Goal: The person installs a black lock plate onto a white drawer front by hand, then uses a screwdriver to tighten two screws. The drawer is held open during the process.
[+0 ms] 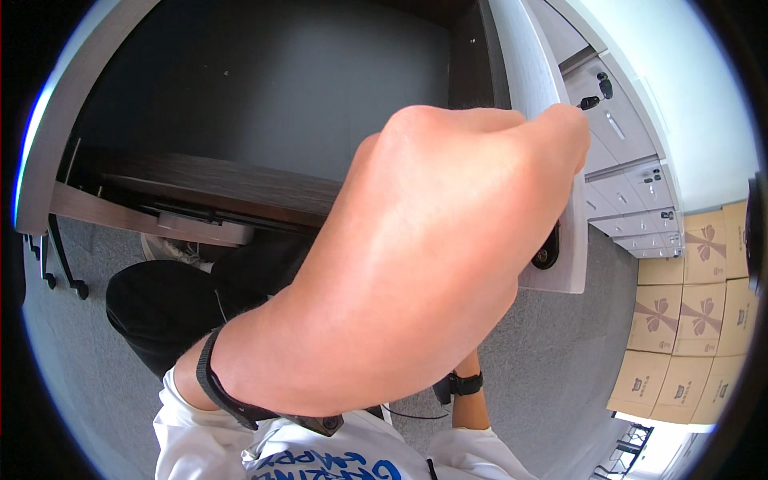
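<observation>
My left hand [460, 188] fills the middle of the view with its back toward me. Its fingers curl closed beside the upper part of a pale wood panel [524, 56]. What they hold, if anything, is hidden. A black strap [210, 368] circles my left wrist and carries a small dark device [320, 424]. Behind that arm, my right forearm [470, 412] rises with a black wristband [466, 384]; the right hand itself is covered. A round black fitting [546, 250] shows low on the panel. To its left lies a dark-lined furniture compartment [264, 72].
Pale cabinets [628, 136] with keys in their locks line the right side. Stacked cardboard boxes [672, 320] stand beyond them. Dark chair legs [64, 264] rest on the grey carpet [104, 384] at left. My bent knee [152, 304] is below the compartment.
</observation>
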Action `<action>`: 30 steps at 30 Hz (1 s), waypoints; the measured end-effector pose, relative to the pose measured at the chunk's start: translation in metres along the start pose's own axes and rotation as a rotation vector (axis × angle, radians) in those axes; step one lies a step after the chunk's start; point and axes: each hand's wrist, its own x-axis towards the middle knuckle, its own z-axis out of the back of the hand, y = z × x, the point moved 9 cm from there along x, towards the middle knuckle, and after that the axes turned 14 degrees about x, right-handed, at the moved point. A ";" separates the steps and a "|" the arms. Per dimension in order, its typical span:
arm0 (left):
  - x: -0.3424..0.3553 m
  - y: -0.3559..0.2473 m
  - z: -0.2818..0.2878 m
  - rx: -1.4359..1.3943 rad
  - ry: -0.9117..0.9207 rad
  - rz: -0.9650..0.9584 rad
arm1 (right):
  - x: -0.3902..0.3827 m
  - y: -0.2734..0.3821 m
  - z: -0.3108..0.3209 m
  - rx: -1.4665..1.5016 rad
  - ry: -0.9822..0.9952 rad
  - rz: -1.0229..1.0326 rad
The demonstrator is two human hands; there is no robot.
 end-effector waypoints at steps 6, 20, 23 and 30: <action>0.003 0.001 -0.002 0.028 0.020 0.017 | -0.001 -0.006 0.000 0.016 0.006 -0.034; 0.008 -0.005 -0.004 0.051 0.088 0.065 | -0.012 0.051 0.047 -0.071 -0.253 0.179; 0.006 -0.005 -0.005 0.052 0.102 0.080 | -0.009 0.050 0.045 -0.033 -0.243 0.205; 0.009 -0.001 -0.008 0.064 0.080 0.026 | -0.009 0.056 0.040 0.001 -0.246 0.239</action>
